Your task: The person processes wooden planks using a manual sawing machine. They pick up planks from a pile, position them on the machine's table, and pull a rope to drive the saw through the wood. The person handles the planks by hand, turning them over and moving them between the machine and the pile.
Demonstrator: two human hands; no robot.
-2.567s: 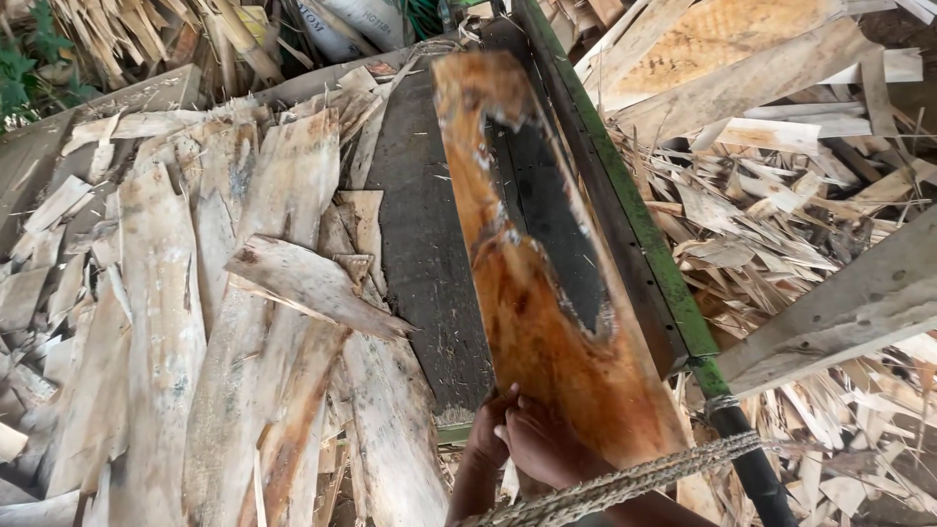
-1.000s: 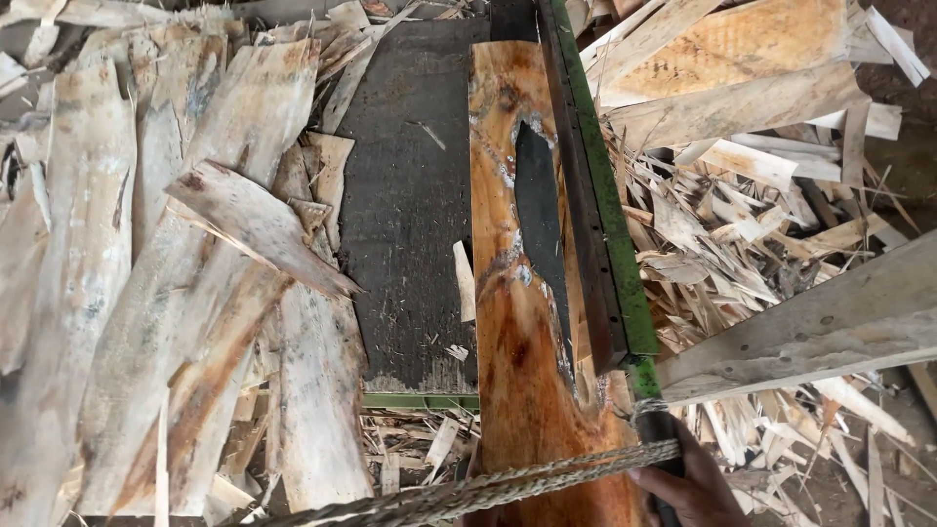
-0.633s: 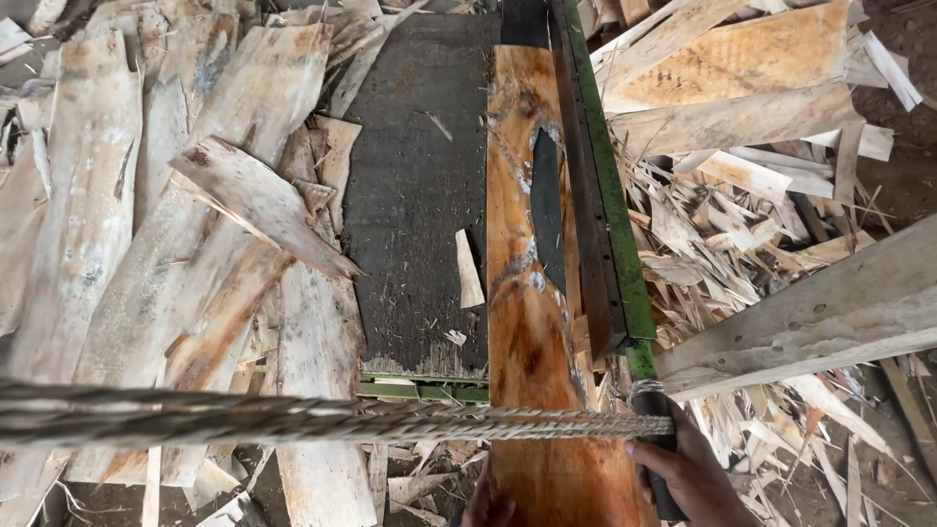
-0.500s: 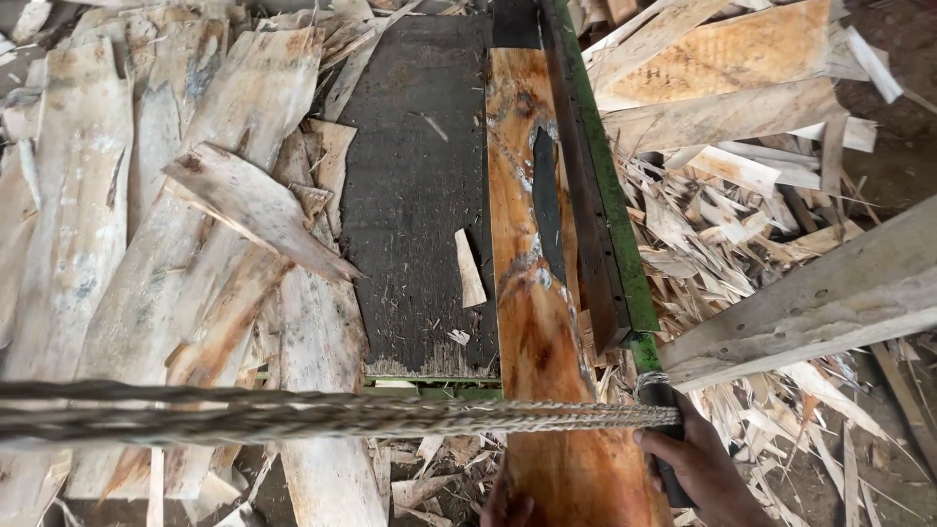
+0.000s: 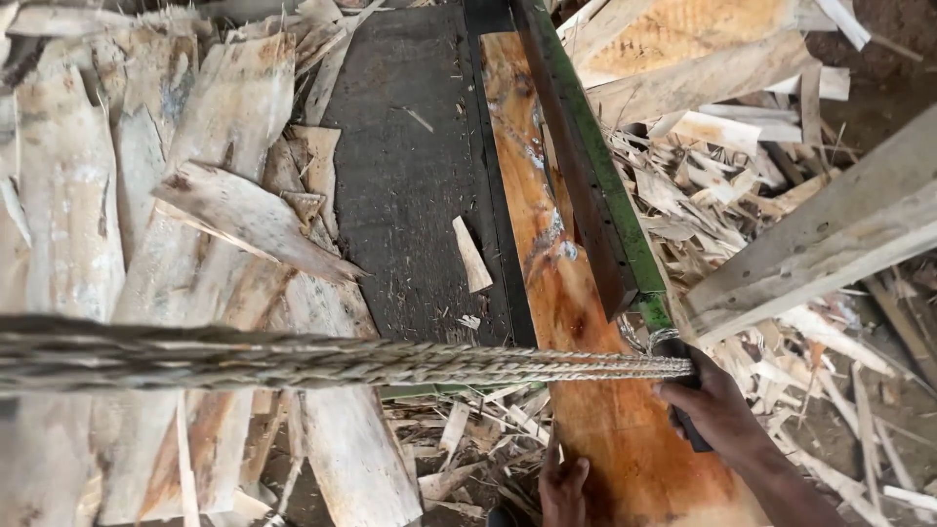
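A long orange-brown wooden plank [image 5: 547, 244] lies lengthwise on a dark machine table [image 5: 410, 185], pressed against a green metal guide rail [image 5: 586, 166]. My left hand [image 5: 563, 485] rests on the plank's near left edge, fingers bent against the wood. My right hand [image 5: 717, 410] is closed around a dark handle [image 5: 688, 429] at the near end of the rail. A thick twisted rope [image 5: 293, 356] stretches across the view from the left edge to that handle.
Rough bark-edged offcut slabs [image 5: 195, 244] are piled on the left. Thin wood scraps and splinters [image 5: 742, 205] cover the ground on the right, with a pale timber beam [image 5: 830, 234] slanting across them. A small wood chip [image 5: 471, 256] lies on the table.
The plank has slid away from me along the rail. The rope now spans the whole view. My right hand has come up onto the handle, and my left hand shows again at the plank's near end.
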